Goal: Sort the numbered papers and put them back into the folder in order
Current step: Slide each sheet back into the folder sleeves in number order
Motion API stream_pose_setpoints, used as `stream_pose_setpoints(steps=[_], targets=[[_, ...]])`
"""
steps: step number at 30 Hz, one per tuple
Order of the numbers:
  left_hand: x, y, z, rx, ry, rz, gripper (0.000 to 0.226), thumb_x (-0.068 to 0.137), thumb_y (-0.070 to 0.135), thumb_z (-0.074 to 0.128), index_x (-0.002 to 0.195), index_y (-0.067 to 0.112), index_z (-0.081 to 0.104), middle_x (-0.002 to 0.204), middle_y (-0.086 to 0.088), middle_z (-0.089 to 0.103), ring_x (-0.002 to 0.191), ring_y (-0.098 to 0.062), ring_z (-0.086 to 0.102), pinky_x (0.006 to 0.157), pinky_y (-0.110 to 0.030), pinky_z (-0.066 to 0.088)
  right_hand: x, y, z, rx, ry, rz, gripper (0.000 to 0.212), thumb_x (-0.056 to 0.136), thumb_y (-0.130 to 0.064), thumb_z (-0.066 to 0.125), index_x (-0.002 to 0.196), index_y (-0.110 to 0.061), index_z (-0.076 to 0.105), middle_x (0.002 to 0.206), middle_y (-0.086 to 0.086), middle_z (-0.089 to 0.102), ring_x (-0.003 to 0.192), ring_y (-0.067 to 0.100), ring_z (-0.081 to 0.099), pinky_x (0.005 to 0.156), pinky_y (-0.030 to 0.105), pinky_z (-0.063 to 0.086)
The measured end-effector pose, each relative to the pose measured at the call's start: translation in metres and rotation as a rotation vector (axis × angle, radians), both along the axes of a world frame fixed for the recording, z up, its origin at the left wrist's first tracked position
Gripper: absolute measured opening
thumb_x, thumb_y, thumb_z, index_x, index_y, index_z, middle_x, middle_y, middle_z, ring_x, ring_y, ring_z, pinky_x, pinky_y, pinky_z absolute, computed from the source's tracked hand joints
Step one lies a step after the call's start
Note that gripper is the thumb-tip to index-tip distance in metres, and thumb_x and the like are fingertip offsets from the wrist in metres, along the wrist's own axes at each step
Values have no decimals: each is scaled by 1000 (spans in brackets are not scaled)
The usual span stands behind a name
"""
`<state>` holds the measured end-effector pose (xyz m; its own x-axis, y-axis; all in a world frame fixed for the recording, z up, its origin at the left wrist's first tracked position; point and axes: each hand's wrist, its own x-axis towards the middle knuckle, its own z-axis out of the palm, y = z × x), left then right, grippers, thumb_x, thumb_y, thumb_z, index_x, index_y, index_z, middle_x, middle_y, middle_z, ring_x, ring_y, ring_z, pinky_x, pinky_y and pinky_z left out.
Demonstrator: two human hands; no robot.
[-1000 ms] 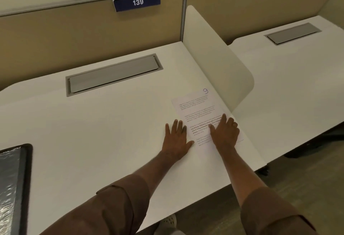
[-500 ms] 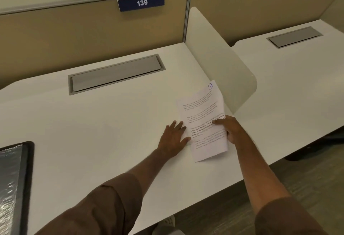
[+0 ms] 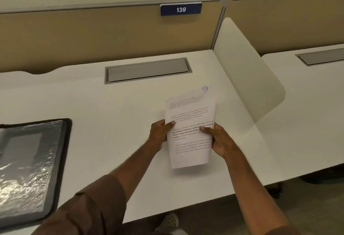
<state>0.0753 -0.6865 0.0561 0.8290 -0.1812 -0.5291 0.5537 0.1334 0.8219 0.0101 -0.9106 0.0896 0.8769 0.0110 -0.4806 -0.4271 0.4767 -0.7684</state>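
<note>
**White papers lifted off the desk in both hands**

White sheets that had lain flat on the desk half a second before were now raised clear of it as a small stack of papers (image 3: 190,128), bowed slightly along its length. The left hand (image 3: 160,132), which had rested flat on the desk (image 3: 111,115) beside the sheet, had come up to pinch the stack's left edge, thumb on the printed face. The right hand (image 3: 219,141) gripped the right edge, thumb over the text and fingers curled behind. The view had also shifted, so that the folder (image 3: 31,162) at the left showed far more of itself.

A handwritten blue "9" marked the top right corner of the front sheet. Below it ran printed paragraphs, one in bold, too blurred to read in full. A blue sign (image 3: 180,9) on the tan partition read "139".

The folder lay open on the desk, well apart from the papers, black-edged with a crinkled clear plastic sleeve catching the light.
</note>
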Motion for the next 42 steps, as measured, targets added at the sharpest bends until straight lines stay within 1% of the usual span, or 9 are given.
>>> stream_pose_setpoints(steps=[6, 9, 12, 15, 18, 23, 33, 38, 42], targets=[[-12, 87, 12, 119, -57, 118, 13, 89, 11, 75, 101, 8, 73, 98, -12, 77, 80, -24, 74, 73, -43, 62, 3, 57, -9, -68, 125, 86, 47, 92, -28, 69, 133, -6, 64, 126, 11, 70, 115, 29, 65, 108, 50, 48], [-26, 139, 6, 183, -52, 162, 16, 89, 12, 76, 102, 4, 72, 97, -12, 77, 81, -25, 74, 70, -42, 64, 0, 92, -16, -148, 134, 196, 35, 94, -21, 68, 124, -2, 68, 122, 16, 71, 112, 35, 69, 98, 47, 54], [-44, 190, -2, 249, -53, 182, 11, 89, 12, 76, 80, 11, 70, 84, -5, 76, 72, -20, 73, 56, -30, 58, -4, 133, -24, -355, 149, 321, 31, 89, -14, 75, 115, 3, 69, 115, 18, 74, 103, 34, 73, 89, 45, 59], [-60, 236, -7, 279, -59, 209, 33, 88, 9, 77, 60, 18, 61, 72, -2, 73, 64, -17, 71, 51, -26, 54, -10, 180, -31, -488, 175, 375, 31, 86, -10, 78, 108, 10, 69, 108, 19, 75, 99, 37, 73, 91, 51, 58], [-73, 285, -9, 279, -57, 231, 30, 87, 9, 77, 62, 12, 62, 72, -5, 74, 64, -18, 72, 52, -28, 56, -19, 229, -31, -514, 165, 379, 22, 86, -6, 77, 101, 8, 71, 104, 18, 76, 99, 38, 73, 91, 51, 58], [-89, 367, -6, 217, -45, 254, 11, 86, 10, 78, 93, 4, 73, 90, -12, 78, 77, -28, 77, 65, -38, 63, -42, 311, -25, -454, 154, 328, 27, 85, -7, 78, 105, 8, 71, 105, 16, 77, 100, 36, 73, 94, 52, 57], [-105, 518, 9, 147, -102, 350, 10, 89, 9, 75, 98, 5, 73, 90, -8, 78, 77, -25, 77, 63, -34, 62, -112, 485, -18, -163, 216, 39, 33, 87, -15, 77, 117, -3, 70, 111, 13, 76, 108, 33, 69, 96, 50, 56], [-116, 564, 11, 123, -127, 418, 10, 89, 9, 74, 99, 8, 72, 86, -2, 78, 73, -20, 76, 60, -28, 61, -141, 555, -15, 20, 286, -142, 30, 88, -14, 75, 116, -6, 66, 111, 15, 75, 100, 29, 73, 72, 35, 64], [-124, 584, 4, 135, -96, 469, 6, 87, 10, 77, 92, 10, 72, 93, -9, 77, 74, -23, 76, 66, -34, 63, -155, 600, -11, 63, 327, -209, 39, 86, -10, 77, 122, -6, 63, 114, 17, 74, 100, 31, 74, 66, 34, 64]])
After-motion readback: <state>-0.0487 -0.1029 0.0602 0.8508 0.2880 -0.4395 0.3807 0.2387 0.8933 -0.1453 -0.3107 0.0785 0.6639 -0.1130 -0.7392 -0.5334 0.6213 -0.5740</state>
